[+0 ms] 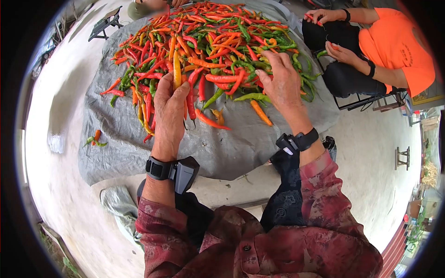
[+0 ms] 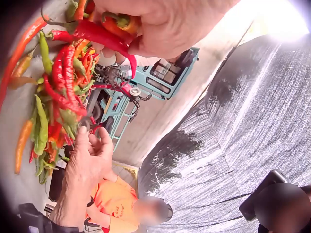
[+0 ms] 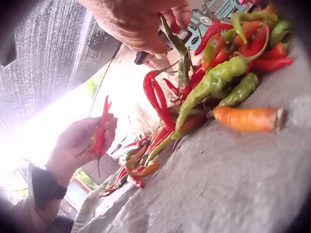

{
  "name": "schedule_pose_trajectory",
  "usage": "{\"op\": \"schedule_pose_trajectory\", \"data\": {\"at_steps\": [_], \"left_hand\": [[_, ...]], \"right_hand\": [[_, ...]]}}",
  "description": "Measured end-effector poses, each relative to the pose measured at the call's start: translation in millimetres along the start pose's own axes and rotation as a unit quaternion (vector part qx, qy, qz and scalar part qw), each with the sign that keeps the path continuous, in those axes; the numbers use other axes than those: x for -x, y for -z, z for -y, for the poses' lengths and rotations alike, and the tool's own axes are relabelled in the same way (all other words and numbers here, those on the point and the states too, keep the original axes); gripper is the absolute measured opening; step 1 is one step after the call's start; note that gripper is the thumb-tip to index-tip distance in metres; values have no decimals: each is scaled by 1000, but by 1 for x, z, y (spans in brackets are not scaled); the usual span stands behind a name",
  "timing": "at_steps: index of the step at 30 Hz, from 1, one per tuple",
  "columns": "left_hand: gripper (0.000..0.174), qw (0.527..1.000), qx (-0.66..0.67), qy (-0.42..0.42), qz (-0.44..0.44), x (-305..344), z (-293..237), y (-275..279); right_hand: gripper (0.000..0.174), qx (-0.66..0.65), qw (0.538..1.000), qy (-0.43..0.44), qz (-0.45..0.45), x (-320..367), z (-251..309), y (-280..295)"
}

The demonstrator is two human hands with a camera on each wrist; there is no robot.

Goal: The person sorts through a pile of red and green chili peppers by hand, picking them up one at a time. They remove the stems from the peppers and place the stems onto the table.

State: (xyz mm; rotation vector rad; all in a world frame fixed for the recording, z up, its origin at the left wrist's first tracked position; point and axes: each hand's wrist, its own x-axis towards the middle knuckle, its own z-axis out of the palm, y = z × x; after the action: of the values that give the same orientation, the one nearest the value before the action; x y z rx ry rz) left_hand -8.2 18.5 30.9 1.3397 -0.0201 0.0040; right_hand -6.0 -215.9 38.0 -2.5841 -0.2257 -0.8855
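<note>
My left hand [image 1: 169,109] holds a yellow-orange pepper [image 1: 177,69] upright, with a red pepper [image 1: 190,101] beside it. The left wrist view shows its fingers curled round a red pepper [image 2: 99,35] and an orange one [image 2: 127,25]. At the right of the pile [image 1: 218,37], my right hand [image 1: 285,88] reaches down with bent fingers. In the right wrist view, that hand [image 3: 141,24] pinches the upper end of a green pepper [image 3: 183,65], whose lower part hangs among red and green peppers.
Peppers of several colours lie heaped on a grey cloth [image 1: 213,153]. An orange pepper [image 1: 261,112] and a red one [image 1: 211,120] lie near its front edge. At the right sits a person in an orange shirt [image 1: 394,46], holding peppers. Another person's hands show at the far side.
</note>
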Motion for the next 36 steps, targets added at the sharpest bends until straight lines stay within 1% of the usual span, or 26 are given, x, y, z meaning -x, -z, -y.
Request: {"op": "schedule_pose_trajectory", "data": {"at_steps": [1,2,4,6,7,8,9,10,12,13,15,16,18,19,20,21,22,23,24,26,28,30,31,33,34,36], "left_hand": [[36,1000,11,-5,-2,-1,0,3],[36,1000,11,-4,-5,-2,-1,5],[35,999,29,-22,-28,-4,-5,4],[34,999,25,-24,-30,-4,-4,4],[33,1000,8,-20,-12,-4,-1,5],[32,1000,-8,-17,6,-4,1,4],[32,1000,-8,-16,10,-4,2,2],[33,1000,-11,-5,19,-3,3,1],[33,1000,-13,4,28,-2,4,-1],[34,999,-1,3,35,-2,5,-2],[34,999,31,4,35,-2,7,-4],[34,999,31,-2,37,-1,7,-6],[37,988,135,50,47,0,4,-8],[38,986,147,55,54,-3,10,-5],[36,983,164,57,66,-3,13,-6],[34,979,176,65,80,-2,15,-7],[32,975,187,73,95,-1,16,-9],[32,975,185,71,98,-1,17,-12],[30,973,205,81,73,1,17,-16],[28,970,221,93,51,0,18,-22],[26,965,254,61,25,-4,18,-26],[23,964,258,56,17,-6,18,-29],[20,965,258,48,8,-8,20,-29],[18,966,257,40,3,-10,24,-28],[20,967,248,65,-8,-10,25,-27],[22,967,239,89,-17,-10,27,-24]], "right_hand": [[33,-4,999,45,-25,2,9,0],[33,-6,999,46,-23,7,19,0],[22,-79,984,161,17,18,45,0],[13,-135,945,242,174,38,63,-9],[13,-134,946,239,172,44,70,-14],[15,-144,914,226,306,50,76,-19],[18,-150,863,208,434,53,77,-23],[18,-149,865,207,433,57,72,-27],[17,-103,920,207,317,57,63,-34],[17,-103,920,208,316,51,57,-35],[17,-45,978,132,155,33,43,-31],[17,-43,978,135,150,28,42,-26],[14,-172,982,44,71,21,45,-17],[18,-248,960,-36,127,23,48,-13],[18,-251,960,-33,123,24,52,-12],[21,-323,917,-106,207,26,56,-10],[24,-388,858,-177,288,28,59,-8],[26,-415,861,-126,266,32,62,-11],[26,-417,861,-126,263,32,62,-14],[25,-328,883,-58,330,35,61,-17],[24,-326,896,-44,299,37,59,-20],[23,-416,834,-183,313,35,56,-19],[23,-418,834,-184,311,33,53,-16],[23,-341,878,-152,298,27,44,-5],[23,-341,879,-152,296,27,37,-4],[25,-308,922,-145,185,23,26,-2]]}}
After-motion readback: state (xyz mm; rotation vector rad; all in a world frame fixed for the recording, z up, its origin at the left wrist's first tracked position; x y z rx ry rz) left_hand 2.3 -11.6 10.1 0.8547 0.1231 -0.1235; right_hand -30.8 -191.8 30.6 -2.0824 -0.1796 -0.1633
